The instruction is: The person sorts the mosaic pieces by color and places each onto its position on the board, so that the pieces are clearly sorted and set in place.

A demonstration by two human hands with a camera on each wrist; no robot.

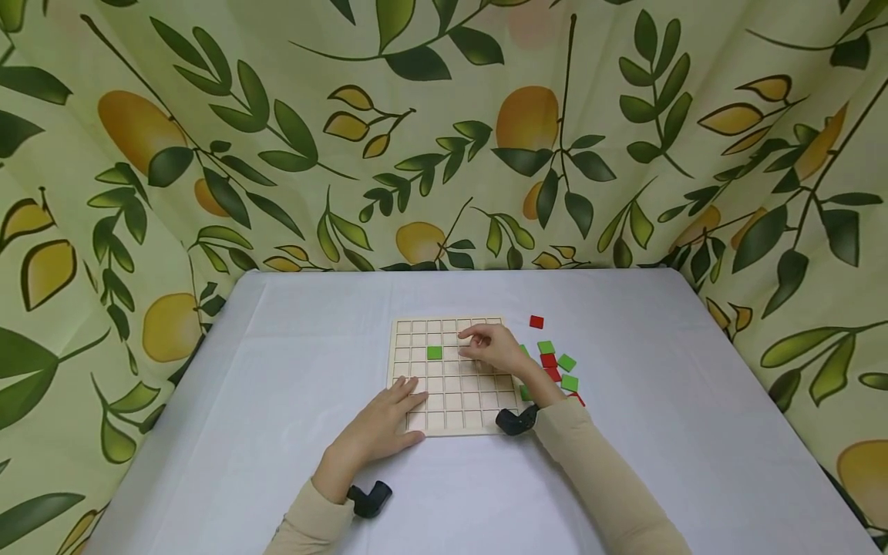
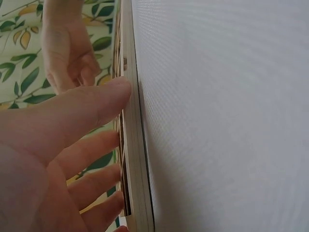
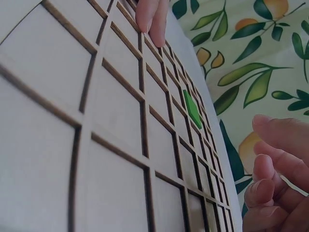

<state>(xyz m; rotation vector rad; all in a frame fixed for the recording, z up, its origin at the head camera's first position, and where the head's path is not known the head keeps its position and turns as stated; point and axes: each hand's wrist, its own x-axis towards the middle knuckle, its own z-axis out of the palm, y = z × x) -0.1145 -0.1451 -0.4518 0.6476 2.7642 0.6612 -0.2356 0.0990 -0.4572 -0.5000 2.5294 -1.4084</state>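
Observation:
A wooden grid board (image 1: 454,401) lies on the white tablecloth, with one green square tile (image 1: 434,352) set in a cell of its upper part. My left hand (image 1: 378,422) rests at the board's lower left, fingers spread over the cells and thumb at the near edge. In the left wrist view that thumb (image 2: 104,101) touches the board's side. Above the board's upper right is my right hand (image 1: 494,347); its thumb and forefinger are apart, the other fingers loosely bent. No tile shows between the right fingers (image 3: 277,133) in the right wrist view.
Loose green and red tiles lie right of the board, partly behind the right forearm; one green tile (image 1: 570,382) is at their near side. A lone red tile (image 1: 536,322) lies farther back. A leaf-patterned curtain (image 1: 444,154) hangs behind the table.

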